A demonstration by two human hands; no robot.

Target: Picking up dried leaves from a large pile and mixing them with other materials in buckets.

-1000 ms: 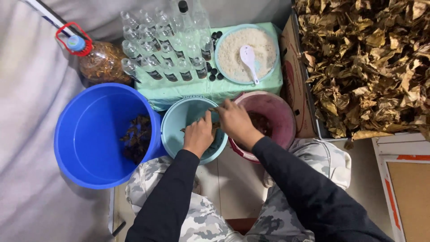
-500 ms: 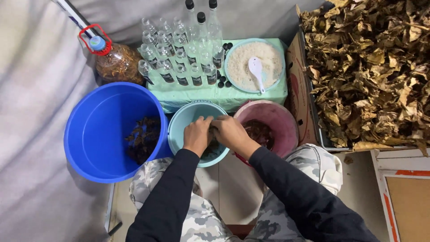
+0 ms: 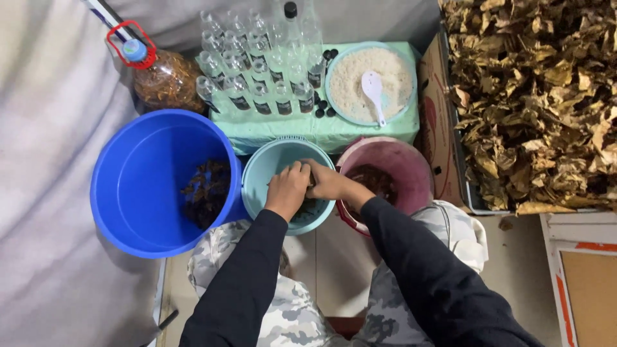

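Setting: tiled floor by a grey cloth wall; a box of dried brown leaves (image 3: 533, 96) is sitting at the right.
Left hand (image 3: 287, 188): curling closed inside the light-blue plastic basin (image 3: 260, 177), fingers pressing on dark leafy material; exact hold hidden.
Right hand (image 3: 328, 182): meeting the left over the same basin, fingers bent, contents not visible.
Neighbours: round blue plastic bucket (image 3: 138, 193) at left, maroon bowl (image 3: 411, 170) at right.
Technique: probably best keeping both hands low over the basin so scraps are falling inside.

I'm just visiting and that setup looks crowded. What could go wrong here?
Both hands, left hand and right hand, work close together over the teal bowl, so bits may drop onto the floor. A raised elbow might topple the upright small bottles just behind. The pink bowl could get nudged.
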